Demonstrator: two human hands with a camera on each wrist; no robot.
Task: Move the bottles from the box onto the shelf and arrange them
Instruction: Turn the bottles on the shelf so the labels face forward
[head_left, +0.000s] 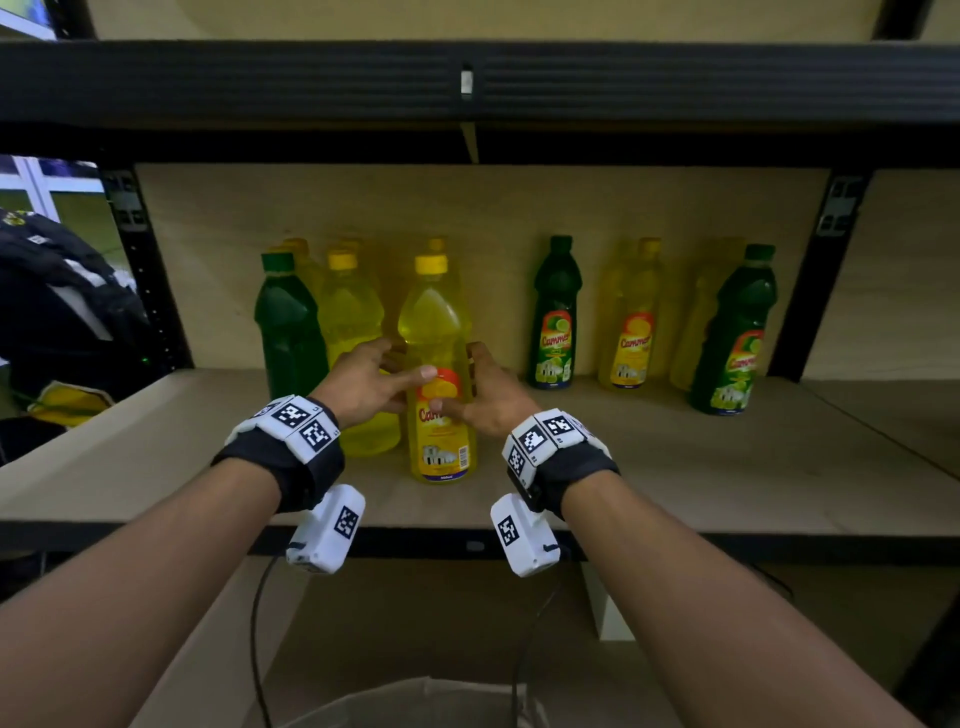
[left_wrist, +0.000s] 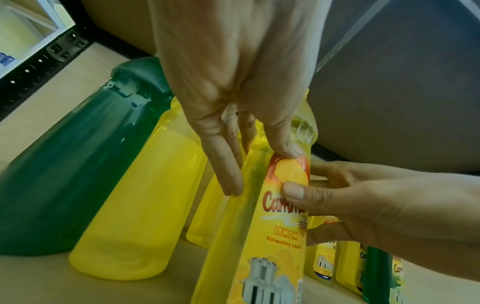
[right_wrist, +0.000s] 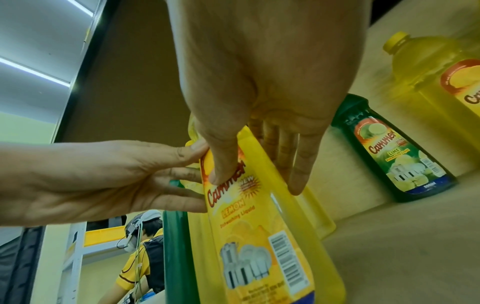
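A yellow lemon dish-liquid bottle (head_left: 439, 374) stands upright on the wooden shelf board (head_left: 675, 467), label facing me. My left hand (head_left: 379, 374) grips its left side, thumb on the top of the label. My right hand (head_left: 483, 395) grips its right side, thumb on the label and fingers behind. The left wrist view shows the left hand (left_wrist: 249, 144) and right hand (left_wrist: 350, 197) pinching this bottle (left_wrist: 275, 236). In the right wrist view the right hand (right_wrist: 259, 144) and left hand (right_wrist: 116, 174) hold the same bottle (right_wrist: 254, 236). Just left of it stand a green bottle (head_left: 288, 322) and several yellow ones (head_left: 350, 322).
To the right along the back wall stand a green lime bottle (head_left: 556, 317), a yellow bottle (head_left: 631, 317) and another green one (head_left: 737, 332). The upper shelf beam (head_left: 467, 83) hangs low overhead. A black upright (head_left: 150, 270) bounds the left. A person in a yellow shirt (right_wrist: 140, 257) is beyond the shelf.
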